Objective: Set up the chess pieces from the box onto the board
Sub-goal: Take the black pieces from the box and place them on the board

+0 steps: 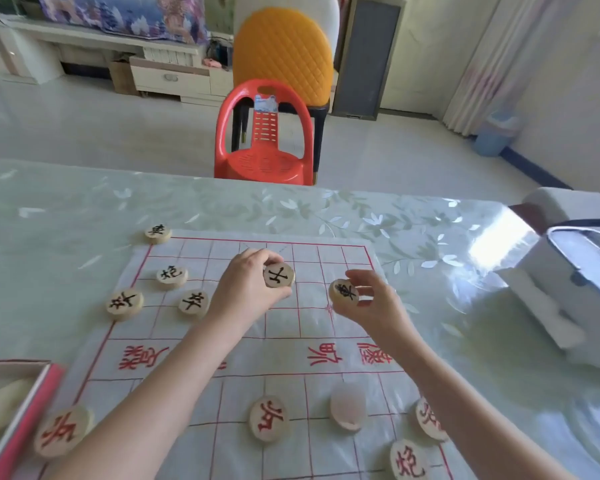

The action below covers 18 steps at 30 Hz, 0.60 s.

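Bright daylight, table glare right, blurred edges.

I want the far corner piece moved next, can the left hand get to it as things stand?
Probably not right away. The left hand is already gripping a black-marked piece. The path to the corner piece looks free, with the other black pieces lying nearer, but it would need to put its piece down first.

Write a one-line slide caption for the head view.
Left hand and right hand each hold a black-marked piece above the far half of the xiangqi board, pieces scattered around.
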Available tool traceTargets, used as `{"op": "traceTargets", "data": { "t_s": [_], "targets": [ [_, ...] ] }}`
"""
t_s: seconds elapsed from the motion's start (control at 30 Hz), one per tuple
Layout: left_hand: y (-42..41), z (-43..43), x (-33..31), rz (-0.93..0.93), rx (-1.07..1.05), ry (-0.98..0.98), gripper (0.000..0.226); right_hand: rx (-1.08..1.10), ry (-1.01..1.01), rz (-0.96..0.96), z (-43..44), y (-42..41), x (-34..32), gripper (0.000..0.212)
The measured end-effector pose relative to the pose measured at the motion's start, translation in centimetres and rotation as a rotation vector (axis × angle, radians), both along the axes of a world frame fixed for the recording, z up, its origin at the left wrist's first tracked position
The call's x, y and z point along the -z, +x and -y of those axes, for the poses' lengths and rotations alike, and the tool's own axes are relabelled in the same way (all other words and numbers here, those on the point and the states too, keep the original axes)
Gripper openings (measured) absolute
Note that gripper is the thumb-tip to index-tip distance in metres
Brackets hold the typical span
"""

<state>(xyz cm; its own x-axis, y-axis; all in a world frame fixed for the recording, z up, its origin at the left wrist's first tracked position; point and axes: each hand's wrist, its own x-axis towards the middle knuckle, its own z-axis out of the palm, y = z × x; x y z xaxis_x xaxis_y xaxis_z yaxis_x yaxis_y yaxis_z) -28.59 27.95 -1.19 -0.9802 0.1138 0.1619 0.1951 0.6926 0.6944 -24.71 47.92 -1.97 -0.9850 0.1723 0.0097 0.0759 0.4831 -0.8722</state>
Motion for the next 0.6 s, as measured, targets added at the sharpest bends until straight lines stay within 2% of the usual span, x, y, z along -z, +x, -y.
{"op": "traceTargets", "data": {
  "t_s": [0.23,0.6],
  "targets": [
    [-2.1,-1.7,2.1,0.064,-0.032,-0.033,0.041,0.024,-0.024,0.001,-3.9,-1.4,1.1,0.048],
    [-11.1,-4.0,2.7,-0.017,-0.136,-0.097,0.047,0.005,0.042,-0.064,-5.1,-7.1,0.9,0.047]
  ]
}}
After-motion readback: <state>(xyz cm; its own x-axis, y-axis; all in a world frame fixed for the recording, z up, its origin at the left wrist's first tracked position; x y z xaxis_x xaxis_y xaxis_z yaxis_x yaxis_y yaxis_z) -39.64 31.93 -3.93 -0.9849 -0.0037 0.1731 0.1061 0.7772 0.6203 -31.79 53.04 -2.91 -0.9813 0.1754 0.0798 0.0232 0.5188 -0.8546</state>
